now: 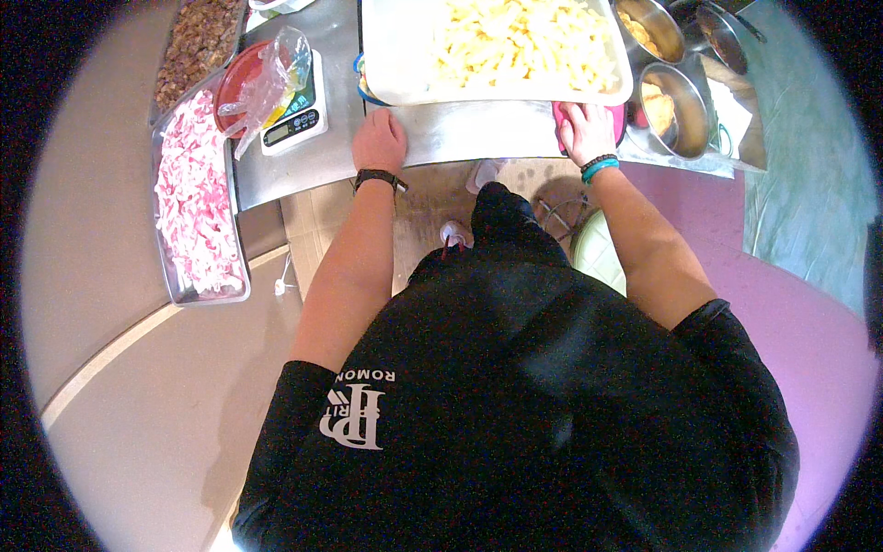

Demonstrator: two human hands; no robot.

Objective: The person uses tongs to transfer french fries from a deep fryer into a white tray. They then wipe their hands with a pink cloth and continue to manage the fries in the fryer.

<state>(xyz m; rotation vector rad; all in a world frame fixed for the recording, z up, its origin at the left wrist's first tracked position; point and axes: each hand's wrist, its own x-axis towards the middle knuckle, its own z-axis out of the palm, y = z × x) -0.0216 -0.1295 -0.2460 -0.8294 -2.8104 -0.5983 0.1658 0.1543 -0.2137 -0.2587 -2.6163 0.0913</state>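
Note:
My left hand rests on the front edge of a stainless steel counter, its fingers curled in and nothing seen in them. My right hand lies on a flat pink pad or cloth, fingers slightly apart. Just beyond both hands sits a white tray heaped on its right side with pale yellow cut pieces. The pink pad lies against the tray's near right corner. A small blue-rimmed item is partly hidden under the tray's left side.
Left, a digital scale bears a red bowl and a clear plastic bag. A metal tray of sliced pink-and-white meat juts past the counter; brown pieces fill another tray. Metal bowls stand right; a green stool is below.

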